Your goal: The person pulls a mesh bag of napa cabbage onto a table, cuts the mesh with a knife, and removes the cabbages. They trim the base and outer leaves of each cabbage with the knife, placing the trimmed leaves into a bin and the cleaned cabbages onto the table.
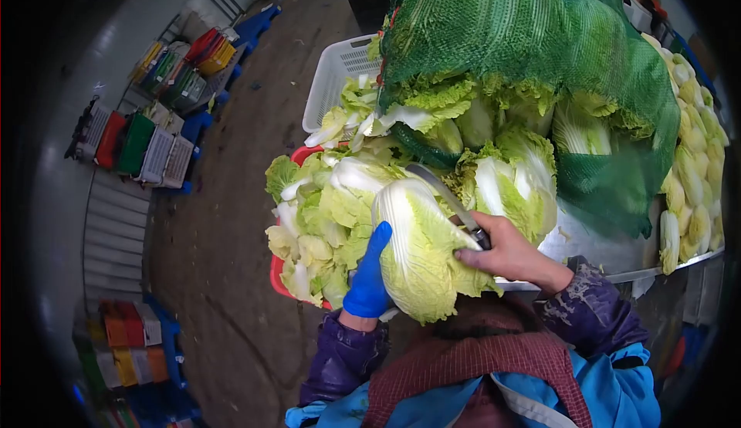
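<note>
A napa cabbage (421, 254) rests in my left hand (369, 277), which wears a blue glove, its thumb lying along the white stem side. My bare right hand (505, 250) grips a knife (448, 196) by its dark handle, fingers also close against the cabbage's right side. The curved blade points up and left, past the cabbage's top. Beneath and left of the cabbage, loose trimmed leaves (316, 231) heap over a red basket (278, 277). Just beyond the knife lies another napa cabbage (513, 177), at the mouth of a green mesh sack (509, 34).
The sack, full of cabbages, lies on a metal table (617, 250). Trimmed cabbages (695, 181) are stacked at the right. A white basket (316, 104) with leaves stands behind the red one. Stacked crates (139, 146) on blue pallets line the left, across the floor (231, 196).
</note>
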Action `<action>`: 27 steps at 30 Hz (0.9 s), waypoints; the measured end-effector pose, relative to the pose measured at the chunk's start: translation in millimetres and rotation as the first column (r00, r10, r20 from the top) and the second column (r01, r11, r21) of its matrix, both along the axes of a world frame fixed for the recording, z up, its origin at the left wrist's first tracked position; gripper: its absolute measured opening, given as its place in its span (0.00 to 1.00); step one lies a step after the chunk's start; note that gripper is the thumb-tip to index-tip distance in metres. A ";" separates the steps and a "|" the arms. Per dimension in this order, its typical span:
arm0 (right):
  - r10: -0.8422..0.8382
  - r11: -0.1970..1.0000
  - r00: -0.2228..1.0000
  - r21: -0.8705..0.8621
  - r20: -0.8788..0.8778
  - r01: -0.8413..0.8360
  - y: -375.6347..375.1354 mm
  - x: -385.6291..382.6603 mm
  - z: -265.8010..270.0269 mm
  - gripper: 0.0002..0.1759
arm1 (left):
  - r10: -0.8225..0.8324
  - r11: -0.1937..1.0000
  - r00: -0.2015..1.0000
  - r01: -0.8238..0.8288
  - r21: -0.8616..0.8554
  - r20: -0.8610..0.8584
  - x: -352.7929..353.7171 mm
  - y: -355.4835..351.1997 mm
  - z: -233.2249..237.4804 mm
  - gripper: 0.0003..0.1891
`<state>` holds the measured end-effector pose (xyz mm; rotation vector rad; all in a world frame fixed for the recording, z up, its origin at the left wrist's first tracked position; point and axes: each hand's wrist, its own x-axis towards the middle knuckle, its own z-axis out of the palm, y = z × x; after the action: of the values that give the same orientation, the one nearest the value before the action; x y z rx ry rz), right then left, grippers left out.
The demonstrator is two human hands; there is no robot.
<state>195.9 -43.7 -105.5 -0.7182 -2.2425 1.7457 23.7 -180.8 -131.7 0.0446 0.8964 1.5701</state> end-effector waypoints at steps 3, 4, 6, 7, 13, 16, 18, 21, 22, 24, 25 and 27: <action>-0.139 0.990 0.989 0.010 -0.041 0.140 31.6 10.9 -23.8 0.23 | -0.016 0.993 0.987 -0.004 0.119 0.162 -4.2 -3.6 -19.9 0.31; -0.230 0.972 0.973 -0.037 0.007 0.230 42.4 14.0 -20.5 0.22 | -0.011 0.993 0.986 -0.009 0.121 0.165 -2.0 -2.2 -19.5 0.31; -0.360 0.933 0.932 -0.019 0.030 0.361 66.4 19.9 -37.4 0.23 | -0.173 0.916 0.919 0.019 0.401 0.353 2.4 3.2 -12.3 0.37; -0.354 0.935 0.935 -0.020 0.026 0.355 69.3 25.6 -49.4 0.23 | -0.270 0.848 0.868 0.009 0.530 0.417 2.6 3.5 -8.2 0.41; -0.113 0.978 0.992 -0.173 0.052 0.120 4.3 7.7 -6.3 0.32 | -0.063 0.863 0.964 -0.077 0.499 0.259 2.5 8.1 -15.7 0.43; -0.045 0.968 0.996 -0.251 -0.078 0.024 -25.0 -5.1 2.9 0.36 | 0.067 0.946 0.997 -0.076 0.315 0.040 0.1 -6.6 -24.5 0.42; -0.028 0.969 0.987 -0.246 -0.155 -0.012 -28.5 -4.6 2.3 0.38 | 0.101 0.985 0.990 -0.085 0.151 -0.102 -3.3 -9.6 -23.6 0.42; -0.067 0.922 0.949 0.346 -0.307 0.177 -29.1 -1.4 -0.3 0.33 | 0.159 0.922 0.966 -0.072 0.380 -0.204 -6.8 -3.3 -21.4 0.40; -0.077 0.971 0.967 0.201 -0.244 0.128 -30.4 0.6 2.2 0.31 | 0.141 0.965 0.973 -0.094 0.246 -0.182 -6.4 -5.7 -26.1 0.38; -0.065 0.996 0.989 0.052 -0.131 0.072 -28.3 2.6 9.0 0.24 | 0.135 0.985 0.987 -0.125 0.120 -0.086 -6.8 -8.2 -38.6 0.35; -0.070 0.996 0.989 0.050 -0.133 0.078 -28.2 2.4 10.5 0.24 | 0.129 0.986 0.988 -0.119 0.119 -0.088 -7.6 -8.3 -41.4 0.35; -0.103 0.983 0.994 -0.155 -0.041 0.096 -28.1 3.6 13.1 0.23 | 0.131 0.982 0.983 -0.111 0.153 -0.128 -2.7 -9.4 -37.3 0.36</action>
<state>199.5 -71.8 -92.3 -0.7950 -2.0214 1.8807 21.0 -190.2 -169.1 0.2073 0.9037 1.7619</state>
